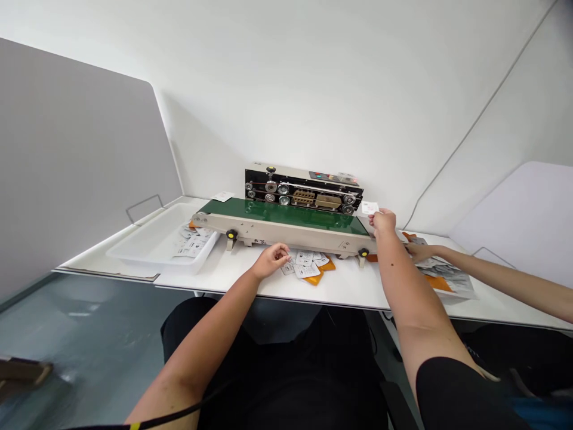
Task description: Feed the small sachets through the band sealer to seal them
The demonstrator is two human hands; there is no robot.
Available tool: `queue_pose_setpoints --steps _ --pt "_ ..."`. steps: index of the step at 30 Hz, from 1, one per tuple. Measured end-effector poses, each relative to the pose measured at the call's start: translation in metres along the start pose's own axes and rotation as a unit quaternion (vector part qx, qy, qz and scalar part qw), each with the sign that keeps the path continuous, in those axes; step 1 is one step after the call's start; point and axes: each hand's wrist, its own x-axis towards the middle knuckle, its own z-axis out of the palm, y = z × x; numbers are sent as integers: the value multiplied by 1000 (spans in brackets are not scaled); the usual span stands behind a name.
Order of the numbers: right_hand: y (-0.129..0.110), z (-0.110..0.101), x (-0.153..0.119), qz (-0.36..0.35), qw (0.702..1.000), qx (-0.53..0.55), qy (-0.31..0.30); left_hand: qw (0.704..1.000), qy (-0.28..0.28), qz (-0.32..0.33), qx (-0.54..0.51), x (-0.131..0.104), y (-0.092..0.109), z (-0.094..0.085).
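Observation:
My right hand (384,221) pinches a small white packet (370,208) at the right end of the green conveyor belt (286,214). Behind the belt stands the sealing machine (304,192) with its rollers showing. My left hand (272,260) is in front of the belt, fingers curled, beside a small pile of white packets (307,270) and orange packets (329,264) on the table. Whether its fingertips hold anything is too small to tell. Another white packet (222,196) lies at the belt's far left end.
A translucent bin (129,251) with packets is at the left, under the belt's end. At the right, another person's hand (419,252) reaches over a tray (468,292) of packets. Grey partitions (80,131) flank the table.

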Motion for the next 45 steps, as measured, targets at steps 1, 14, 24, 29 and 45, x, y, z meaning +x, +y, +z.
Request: queue_pose_setpoints --steps 1,14,24,29,45 --pt "4 5 0 16 1000 -5 -10 1000 0 3 5 0 0 0" --pt "1 54 -24 68 991 -57 -100 998 -15 16 54 1 -3 -2" --pt "41 40 -201 -373 879 -216 -205 937 -111 104 315 3 -6 -4" --pt "100 40 -262 -357 776 -329 -402 930 -122 92 334 4 -12 0" --pt "115 42 -251 -284 789 -371 -399 906 -131 71 397 -1 -3 11"
